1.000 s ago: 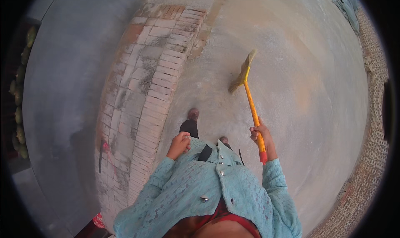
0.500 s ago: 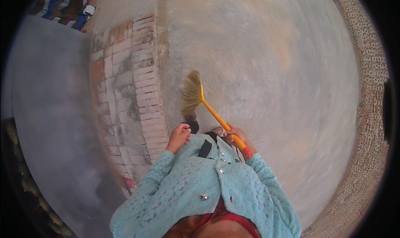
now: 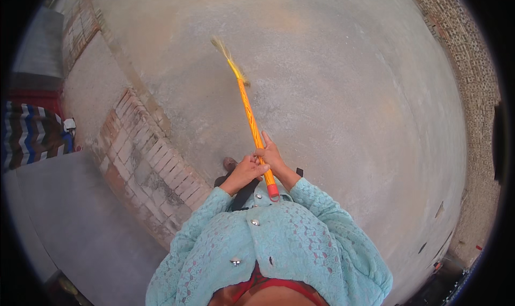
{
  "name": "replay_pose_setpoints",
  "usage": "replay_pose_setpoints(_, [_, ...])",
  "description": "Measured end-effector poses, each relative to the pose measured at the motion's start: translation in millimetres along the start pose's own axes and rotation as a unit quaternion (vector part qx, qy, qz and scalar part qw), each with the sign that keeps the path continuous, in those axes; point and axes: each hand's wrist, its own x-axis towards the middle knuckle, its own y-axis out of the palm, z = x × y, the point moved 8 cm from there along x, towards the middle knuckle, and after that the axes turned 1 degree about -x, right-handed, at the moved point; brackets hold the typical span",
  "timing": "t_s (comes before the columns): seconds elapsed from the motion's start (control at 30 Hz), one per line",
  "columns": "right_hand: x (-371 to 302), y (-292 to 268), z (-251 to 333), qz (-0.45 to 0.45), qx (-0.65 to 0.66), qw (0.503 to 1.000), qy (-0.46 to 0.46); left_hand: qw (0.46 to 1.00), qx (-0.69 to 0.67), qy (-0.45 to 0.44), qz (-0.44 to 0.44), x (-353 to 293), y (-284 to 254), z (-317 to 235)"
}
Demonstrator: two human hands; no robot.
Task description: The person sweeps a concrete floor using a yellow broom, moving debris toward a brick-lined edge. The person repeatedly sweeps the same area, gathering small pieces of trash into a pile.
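1. The broom [image 3: 249, 110] lies between the 2 hands, its orange-and-yellow handle running up and slightly left, away from the body.
2. The bristles [image 3: 221, 46] are at the far end, well apart from the fingers, seen nearly edge-on over the grey concrete floor [image 3: 343, 118]; whether they touch it I cannot tell.
3. The red end cap [image 3: 273, 190] sits just below the fingers, near the jacket [image 3: 300, 236].
4. The left hand [image 3: 242, 174] comes from the left, its fingers curled and pinching the lower handle.
5. The right hand [image 3: 272, 157] touches the handle from the right: 1 digit points upward beside it; the others are partly hidden, so how tightly they close I cannot tell.
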Motion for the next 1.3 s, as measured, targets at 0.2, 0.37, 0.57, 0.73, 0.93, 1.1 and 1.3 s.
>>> replay_pose_setpoints(0.2, [-9.3,-63.3,8.9,-0.102,0.096,0.988,-0.061,0.989,0.015,-0.116,0.088,34.1,50.8,20.0])
replay_pose_setpoints(0.37, [-27.3,-97.0,9.3,-0.160,0.139,0.973,-0.091,0.966,-0.083,-0.190,0.152,52.1,96.8,19.0])
replay_pose_setpoints(0.57, [-30.1,-115.7,-11.0,-0.111,0.069,0.989,-0.064,0.980,0.039,-0.157,0.120,69.8,78.7,13.6])
replay_pose_setpoints(0.73, [-55.2,-128.3,-29.6,-0.070,0.025,0.994,0.075,0.953,0.061,-0.246,0.166,59.9,28.1,51.9])
replay_pose_setpoints(0.93, [-122.0,-175.0,-120.3,-0.234,0.123,0.955,0.136,0.922,-0.069,-0.327,0.198,43.9,-65.2,125.0])
replay_pose_setpoints(1.1, [-207.7,-152.9,-214.1,-0.363,0.214,0.871,0.253,0.932,-0.138,-0.316,0.110,-15.0,-166.6,105.3])
replay_pose_setpoints(1.3, [-200.1,-123.7,-248.3,-0.371,0.201,0.870,0.254,0.949,-0.102,-0.295,-0.045,-94.2,-238.1,73.9])
